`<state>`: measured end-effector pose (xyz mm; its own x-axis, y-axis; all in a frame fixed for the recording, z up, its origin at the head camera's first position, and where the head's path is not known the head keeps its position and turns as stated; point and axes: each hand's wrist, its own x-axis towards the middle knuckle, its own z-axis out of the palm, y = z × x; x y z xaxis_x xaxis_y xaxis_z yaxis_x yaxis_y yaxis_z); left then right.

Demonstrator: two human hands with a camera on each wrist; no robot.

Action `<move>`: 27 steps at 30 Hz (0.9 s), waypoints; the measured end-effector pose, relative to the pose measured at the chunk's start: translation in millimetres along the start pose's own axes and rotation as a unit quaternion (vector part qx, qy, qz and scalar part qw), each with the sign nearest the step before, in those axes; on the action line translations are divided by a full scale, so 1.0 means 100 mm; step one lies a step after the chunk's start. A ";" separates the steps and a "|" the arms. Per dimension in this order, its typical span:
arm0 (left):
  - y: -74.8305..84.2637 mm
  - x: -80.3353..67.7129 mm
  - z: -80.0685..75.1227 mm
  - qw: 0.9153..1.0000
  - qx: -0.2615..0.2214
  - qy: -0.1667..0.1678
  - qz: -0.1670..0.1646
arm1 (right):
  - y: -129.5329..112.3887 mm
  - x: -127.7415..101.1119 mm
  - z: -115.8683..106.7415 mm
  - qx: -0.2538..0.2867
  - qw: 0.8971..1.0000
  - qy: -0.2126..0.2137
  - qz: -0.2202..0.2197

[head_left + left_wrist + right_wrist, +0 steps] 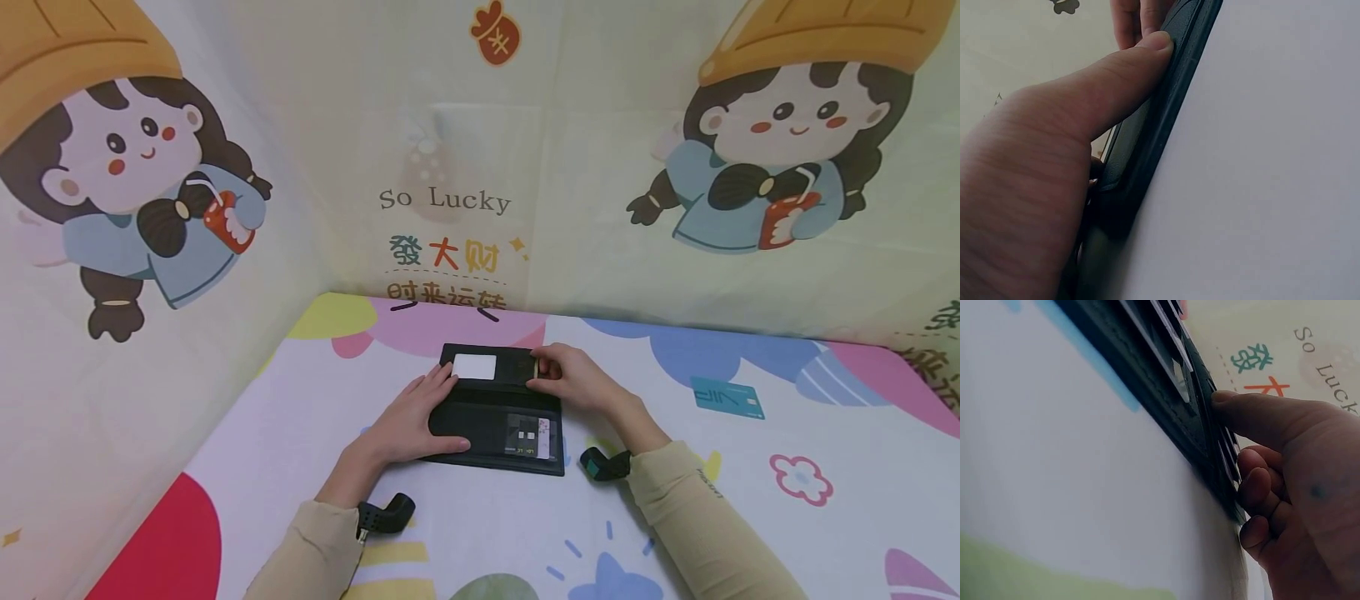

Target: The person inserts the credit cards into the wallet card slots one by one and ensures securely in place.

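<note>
Pinching a card [536,367] at the wallet's [480,415] far edge, right hand [572,379]; left hand [408,421] (fingers flat) presses the wallet.

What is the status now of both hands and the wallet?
Left hand pressing open black wallet flat. Right hand at far flap, thumb on card slots. Teal card apart, right.

Black wallet [495,417], teal card [726,397]
</note>
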<state>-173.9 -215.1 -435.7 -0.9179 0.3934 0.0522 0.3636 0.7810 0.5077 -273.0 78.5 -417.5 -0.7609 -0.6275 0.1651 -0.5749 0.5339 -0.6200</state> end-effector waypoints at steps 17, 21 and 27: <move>0.01 0.00 0.00 1.000 0.004 0.003 0.001 | 0.01 0.03 0.03 -0.001 1.000 0.000 -0.012; 0.00 0.00 0.00 1.000 0.006 0.005 0.004 | 0.01 0.04 0.03 0.001 1.000 -0.004 -0.006; -0.01 0.00 0.01 1.000 0.006 0.006 0.004 | 0.01 0.04 0.03 0.002 1.000 -0.005 -0.004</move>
<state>-174.3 -215.3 -436.5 -0.9165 0.3943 0.0676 0.3735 0.7829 0.4976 -275.1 74.8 -419.6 -0.7531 -0.6377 0.1618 -0.5797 0.5269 -0.6215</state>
